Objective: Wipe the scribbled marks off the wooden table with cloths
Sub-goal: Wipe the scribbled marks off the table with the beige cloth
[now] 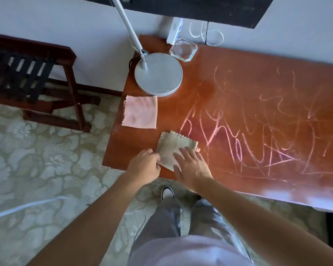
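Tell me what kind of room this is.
Probably a hotel or guest bedroom: a folding luggage rack stands on patterned carpet beside a wooden table carrying a desk lamp and a glass ashtray.

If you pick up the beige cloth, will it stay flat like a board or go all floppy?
Probably floppy: the beige cloth lies folded in soft layers, and its corner bends where the left hand pinches it. Likely light too, being thin fabric. It may slide easily, since the table looks glossy.

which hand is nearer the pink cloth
Left. The left hand lies just below the pink cloth, gripping the beige cloth; the right hand lies further right.
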